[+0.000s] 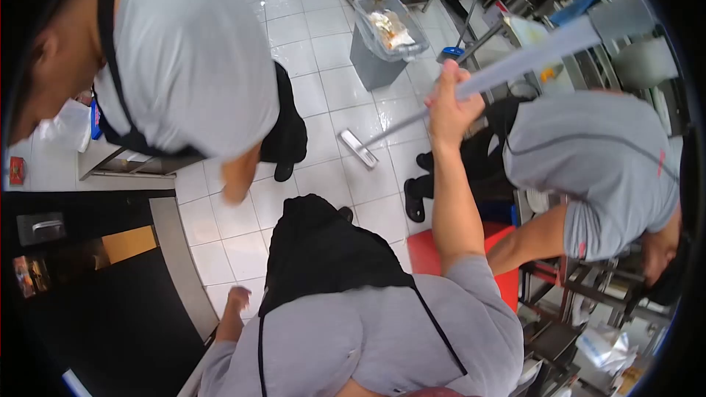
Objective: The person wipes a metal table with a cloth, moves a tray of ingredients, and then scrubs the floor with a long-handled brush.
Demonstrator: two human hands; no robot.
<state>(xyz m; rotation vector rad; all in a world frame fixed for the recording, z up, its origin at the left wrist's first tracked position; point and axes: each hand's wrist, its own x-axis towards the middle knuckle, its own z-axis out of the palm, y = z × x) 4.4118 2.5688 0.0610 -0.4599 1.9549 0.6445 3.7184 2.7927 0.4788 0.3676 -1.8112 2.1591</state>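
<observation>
My right hand (454,109) is closed around the grey handle (529,57) of a long-handled floor brush. The handle slopes away from me, its thick end close to the camera at the upper right. Its narrow whitish head (358,149) rests on the white tiles ahead of me; bristles are too small to make out. Low on the left, my left hand (236,300) hangs beside my black apron (323,257). It holds nothing I can see, and its fingers look loosely apart, slightly blurred.
One person in a grey shirt (191,51) bends at the left, another (588,162) at the right beside a red bin or box (424,250). A lined grey trash bin (379,59) stands ahead. Farther back, someone holds a blue broom (451,52). A black-topped counter (110,331) borders my left.
</observation>
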